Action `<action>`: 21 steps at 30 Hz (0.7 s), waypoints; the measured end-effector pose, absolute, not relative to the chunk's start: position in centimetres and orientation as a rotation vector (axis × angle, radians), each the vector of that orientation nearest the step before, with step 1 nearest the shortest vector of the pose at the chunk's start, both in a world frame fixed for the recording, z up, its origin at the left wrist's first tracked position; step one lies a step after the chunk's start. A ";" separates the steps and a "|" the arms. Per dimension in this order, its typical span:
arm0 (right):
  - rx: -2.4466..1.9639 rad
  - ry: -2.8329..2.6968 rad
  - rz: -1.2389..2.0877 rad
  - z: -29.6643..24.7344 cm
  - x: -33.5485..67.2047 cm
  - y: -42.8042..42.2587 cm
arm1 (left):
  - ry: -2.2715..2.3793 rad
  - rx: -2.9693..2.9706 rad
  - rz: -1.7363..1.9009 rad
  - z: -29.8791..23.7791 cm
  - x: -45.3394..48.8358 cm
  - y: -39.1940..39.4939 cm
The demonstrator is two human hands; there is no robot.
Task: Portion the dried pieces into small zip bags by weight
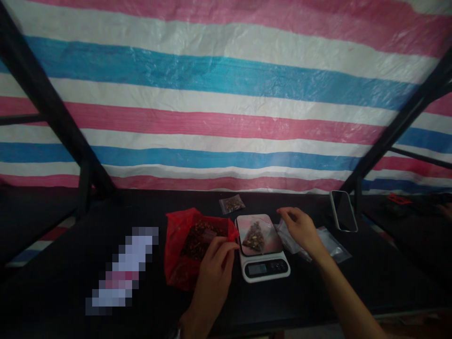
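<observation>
Striped plastic sheeting [226, 101], pink, white and blue, hung creased and glossy across the upper half of the frame, with dark slanting bars [52, 103] at either side. Below it spread a matte black tabletop [52, 292].

Left of centre stood a crumpled, thin-walled red bag [173, 252], its mouth gaping over loose, dry-looking dark brown bits [194, 242]. At the lower centre a white, round-cornered scale [266, 259] carried a shiny square plate [274, 244], and on that lay a small clear packet [254, 237] partly filled with brown and tan pieces. Another clear packet [232, 204], similarly filled, lay flat behind the scale. Slack, see-through bags [334, 242] overlapped to its right, and a pale-edged phone [344, 212] rested farther right.

The left hand [216, 259] was at the red bag's right side, fingers bent; whether it gripped anything could not be told. The right hand [299, 228] was over the see-through bags, thumb and forefinger close together, their hold unclear.

Digits on the scale's display [257, 269] were too dim to read, and blocky pixels covered a pale, elongated patch [123, 268] at lower left.
</observation>
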State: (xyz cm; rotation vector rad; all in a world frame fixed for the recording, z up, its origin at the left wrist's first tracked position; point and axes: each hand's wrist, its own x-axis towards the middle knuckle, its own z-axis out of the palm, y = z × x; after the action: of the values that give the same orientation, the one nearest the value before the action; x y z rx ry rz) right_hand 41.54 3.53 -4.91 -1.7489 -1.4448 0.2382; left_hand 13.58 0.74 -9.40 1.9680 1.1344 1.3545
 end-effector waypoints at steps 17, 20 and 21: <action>-1.808 -1.577 0.369 -4.6 39.6 3.4 | 1.355 1.772 1.641 -6.9 10.5 0.6; -1.806 -1.593 0.420 -4.5 39.6 3.3 | 1.369 1.757 1.698 -7.0 9.1 0.7; -1.798 -1.594 0.449 -4.5 39.6 3.2 | 1.375 1.745 1.708 -7.0 8.8 0.7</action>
State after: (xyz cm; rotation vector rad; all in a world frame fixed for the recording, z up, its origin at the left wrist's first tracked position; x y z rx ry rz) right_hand 39.62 3.22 -4.49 -1.7981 -1.5937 0.4495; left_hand 8.76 0.73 -6.99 1.7451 1.3751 1.7083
